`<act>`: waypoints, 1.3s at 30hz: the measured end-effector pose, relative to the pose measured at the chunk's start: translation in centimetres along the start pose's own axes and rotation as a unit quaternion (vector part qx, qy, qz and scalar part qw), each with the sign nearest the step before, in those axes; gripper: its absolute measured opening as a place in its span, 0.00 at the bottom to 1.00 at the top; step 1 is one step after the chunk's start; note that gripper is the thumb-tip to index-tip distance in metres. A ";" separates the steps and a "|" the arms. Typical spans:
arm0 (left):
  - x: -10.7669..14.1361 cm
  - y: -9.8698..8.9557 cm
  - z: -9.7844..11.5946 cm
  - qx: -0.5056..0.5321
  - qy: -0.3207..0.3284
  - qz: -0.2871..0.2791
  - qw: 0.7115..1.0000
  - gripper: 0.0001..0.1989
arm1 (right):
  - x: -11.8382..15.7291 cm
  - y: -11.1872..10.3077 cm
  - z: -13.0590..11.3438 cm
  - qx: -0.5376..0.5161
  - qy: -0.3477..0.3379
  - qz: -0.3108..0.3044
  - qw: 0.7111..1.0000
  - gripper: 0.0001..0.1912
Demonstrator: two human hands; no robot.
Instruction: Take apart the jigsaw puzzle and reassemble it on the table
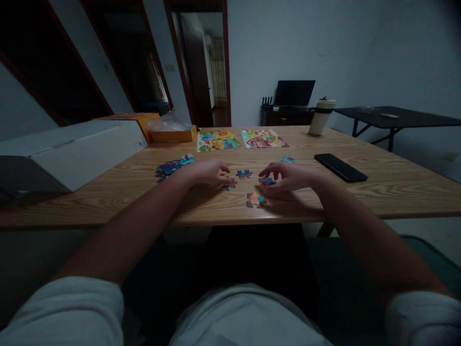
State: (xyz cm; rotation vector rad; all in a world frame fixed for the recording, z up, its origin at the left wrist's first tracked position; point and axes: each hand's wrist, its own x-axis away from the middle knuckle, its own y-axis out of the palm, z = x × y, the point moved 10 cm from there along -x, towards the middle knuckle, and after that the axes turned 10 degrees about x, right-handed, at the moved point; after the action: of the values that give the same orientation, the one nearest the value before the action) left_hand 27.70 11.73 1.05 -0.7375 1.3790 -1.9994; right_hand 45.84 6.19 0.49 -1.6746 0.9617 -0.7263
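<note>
- The right hand [284,177], right of the frame's centre, curls its thumb and fingers around a dark puzzle piece [267,180]; one cannot tell whether they clamp it.
- The left hand [209,174], just left of centre, has its visible fingertips apart, the lower one at a purple-and-blue piece [231,183]; whether it grips that piece cannot be told.
- Between the hands, a blue-and-brown piece [244,174] lies flat on the wooden table [396,192].
- Below it, near the table's front edge, lies an orange-and-teal piece [255,200].
- A light-blue piece [287,159] lies just above the right hand.
- Left of centre, a heap of pieces [173,168] sits behind the left forearm.
- Higher up lie two colourful picture boards [218,141] side by side.
- At centre right rests a black phone [340,167], with a pale tumbler [321,117] upright above it.
- At the left stand a white box [86,144] and an orange tray [173,136] holding clear plastic [169,122].
</note>
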 end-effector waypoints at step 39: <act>2.5 3.4 10.9 -0.008 0.243 0.057 0.968 0.20 | 0.7 1.0 -1.8 -0.009 -0.125 0.066 0.990 0.15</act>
State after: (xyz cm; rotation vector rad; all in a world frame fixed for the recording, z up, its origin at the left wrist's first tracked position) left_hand 34.48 2.21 1.48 -0.1633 1.6657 -2.1615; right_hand 44.45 4.63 0.08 -1.6544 0.8914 -0.4103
